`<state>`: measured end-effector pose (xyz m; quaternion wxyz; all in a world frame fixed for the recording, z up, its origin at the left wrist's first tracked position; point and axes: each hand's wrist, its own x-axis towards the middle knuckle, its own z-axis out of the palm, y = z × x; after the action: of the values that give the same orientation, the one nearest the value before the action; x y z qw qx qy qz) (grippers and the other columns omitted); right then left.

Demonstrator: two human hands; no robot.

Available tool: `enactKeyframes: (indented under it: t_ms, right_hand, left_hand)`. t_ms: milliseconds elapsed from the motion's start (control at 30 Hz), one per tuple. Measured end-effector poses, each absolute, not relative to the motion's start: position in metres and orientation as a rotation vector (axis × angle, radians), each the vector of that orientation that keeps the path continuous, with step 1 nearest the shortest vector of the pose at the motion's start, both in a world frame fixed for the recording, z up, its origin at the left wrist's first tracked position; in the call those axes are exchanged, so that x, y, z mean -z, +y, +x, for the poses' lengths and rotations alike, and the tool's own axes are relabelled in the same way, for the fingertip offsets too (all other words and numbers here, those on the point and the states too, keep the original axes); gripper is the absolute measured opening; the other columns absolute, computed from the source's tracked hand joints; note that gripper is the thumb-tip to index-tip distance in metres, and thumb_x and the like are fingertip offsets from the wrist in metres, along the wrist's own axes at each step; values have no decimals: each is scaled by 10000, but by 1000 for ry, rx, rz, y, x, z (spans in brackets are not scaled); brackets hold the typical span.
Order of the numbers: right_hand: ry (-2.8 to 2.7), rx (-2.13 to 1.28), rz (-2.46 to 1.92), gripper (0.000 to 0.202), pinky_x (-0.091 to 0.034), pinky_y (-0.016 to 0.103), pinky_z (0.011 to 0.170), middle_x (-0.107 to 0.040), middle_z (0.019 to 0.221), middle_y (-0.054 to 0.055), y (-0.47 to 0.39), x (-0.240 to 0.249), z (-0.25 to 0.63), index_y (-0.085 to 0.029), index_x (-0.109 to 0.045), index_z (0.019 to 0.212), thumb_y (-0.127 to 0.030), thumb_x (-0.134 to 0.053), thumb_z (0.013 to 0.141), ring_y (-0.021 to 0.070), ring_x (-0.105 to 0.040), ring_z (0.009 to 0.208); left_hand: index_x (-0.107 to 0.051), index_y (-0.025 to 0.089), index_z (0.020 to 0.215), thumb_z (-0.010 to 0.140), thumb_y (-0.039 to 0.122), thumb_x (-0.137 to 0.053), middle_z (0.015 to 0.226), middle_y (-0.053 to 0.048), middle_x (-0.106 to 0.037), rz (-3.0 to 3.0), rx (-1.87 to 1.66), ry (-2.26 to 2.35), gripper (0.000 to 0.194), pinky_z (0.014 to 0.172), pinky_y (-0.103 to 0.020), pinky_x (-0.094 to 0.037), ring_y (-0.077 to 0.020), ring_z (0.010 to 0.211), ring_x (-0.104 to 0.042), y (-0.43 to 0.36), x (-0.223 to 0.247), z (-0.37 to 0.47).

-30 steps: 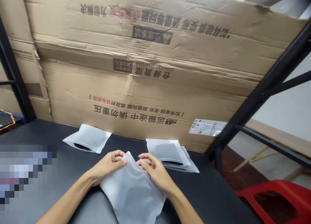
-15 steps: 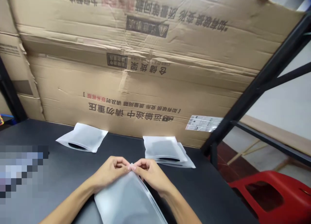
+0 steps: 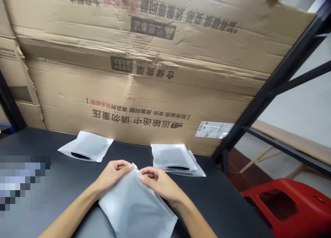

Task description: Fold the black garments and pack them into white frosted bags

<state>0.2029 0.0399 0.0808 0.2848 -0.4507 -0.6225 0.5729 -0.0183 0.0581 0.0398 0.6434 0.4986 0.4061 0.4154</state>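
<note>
The left hand [image 3: 113,176] has its grip on a corner of the bag [image 3: 138,205] (a frosted one); the right hand [image 3: 162,184] pinches its edge just beside. It's over the bench [image 3: 219,198], before other bags [image 3: 89,145] near the back edge.

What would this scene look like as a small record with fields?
left hand: pinching frosted zip bag near its upper corner
right hand: holding the same bag by its right edge
black table: single frosted bag back left; overlapping frosted bags back right
behind table: cardboard sheet, upside-down print
far right: red chair
</note>
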Motion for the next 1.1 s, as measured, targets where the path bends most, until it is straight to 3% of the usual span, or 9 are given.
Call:
enactKeyframes:
  t_ms: [100,200,300,367,500,733,867,1033,1100]
  right_hand:
    - [-1692,-1607,-1226,273,-384,205,550,-654,675,-17,42,-84,212,-168,-722,823,-407,-806,724,104,-539,600]
    - [-1387,-1548,-1139,277,-411,219,529,-654,664,-11,46,-86,217,-171,-695,817,-422,-791,751,114,-550,573]
    - [-1090,-1446,-994,272,-512,288,634,-705,789,29,49,-84,213,-192,-658,886,-434,-751,801,174,-648,691]
    - [-1014,-1362,-939,266,-544,329,755,-717,865,37,51,-79,205,-214,-626,882,-448,-733,815,204,-681,818]
    - [-947,-1247,-854,291,-499,392,986,-720,1003,46,46,-63,180,-231,-615,965,-452,-733,817,232,-658,1051]
    - [-1296,-1304,-896,335,-514,422,964,-717,1065,93,33,-48,158,-190,-639,1035,-490,-642,885,244,-674,1012]
    - [-1620,-938,-1057,276,-505,356,912,-723,1009,64,40,-57,178,-225,-647,934,-480,-541,943,222,-662,973]
    - [-1791,-340,-1324,229,-484,375,908,-702,1023,75,59,-67,219,-248,-652,985,-379,-466,963,246,-635,988]
    - [-1778,-227,-1392,234,-460,415,952,-692,1048,99,67,-68,236,-238,-649,987,-351,-446,955,271,-611,1039]
  left_hand:
    - [-725,149,971,781,528,-756,797,-58,-726,1019,-1052,925,425,605,-221,-479,-132,633,-626,67,-34,-23]
    - [-662,185,1151,846,590,-658,1122,-139,-713,915,-1155,886,507,794,-306,-542,-203,898,-693,73,-37,-27]
    - [-509,256,1375,866,653,-577,1408,-162,-563,773,-1126,757,649,911,-446,-532,-292,1130,-647,67,-47,-27]
    - [-468,273,1417,855,671,-574,1423,-159,-553,728,-1022,650,697,941,-507,-513,-330,1184,-619,58,-54,-22]
    - [-626,239,1286,840,661,-604,1400,-160,-574,727,-862,450,615,977,-565,-492,-390,1275,-540,38,-57,-4]
    - [-744,151,947,798,456,-767,1003,-119,-740,747,-1201,750,340,948,-438,-556,-292,1032,-674,50,-36,4]
    - [-721,133,863,764,386,-801,935,-70,-731,737,-1546,884,283,872,-401,-607,-263,1014,-672,76,-43,-37]
    - [-655,102,802,778,218,-782,745,-41,-701,627,-1756,1122,173,540,-183,-560,-129,635,-674,99,-43,-102]
    - [-608,113,760,781,155,-764,665,-3,-660,565,-1851,1216,163,508,-152,-526,-88,540,-626,105,-34,-115]
